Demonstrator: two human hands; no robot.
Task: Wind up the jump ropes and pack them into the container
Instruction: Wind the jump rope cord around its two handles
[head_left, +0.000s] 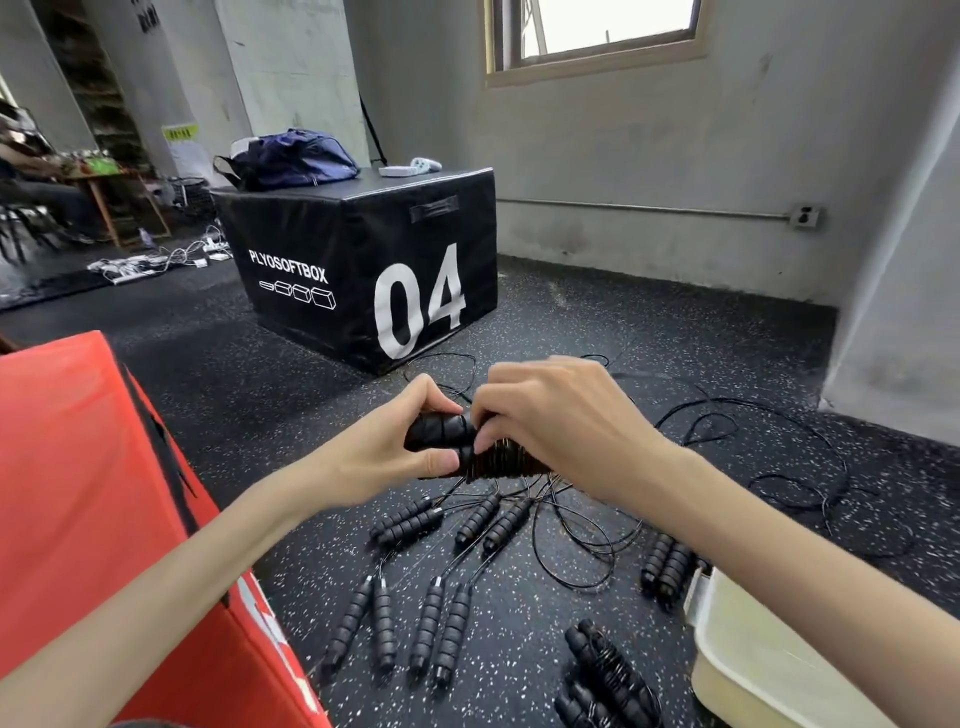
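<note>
Speckled black rubber flooring (311, 395) is filling the room, with a black box (363, 260) marked 04 sitting at twelve o'clock. At centre, the left hand (384, 447) is gripping the paired foam handles (441, 441) of a jump rope, thumb and fingers curled round them. The right hand (561, 415) is pinching the thin cord (501, 460) coiled around the handles. Loose ropes (431, 571) are lying at six o'clock; a cream container (769, 654) is sitting at four o'clock, a red box (93, 493) at nine.
</note>
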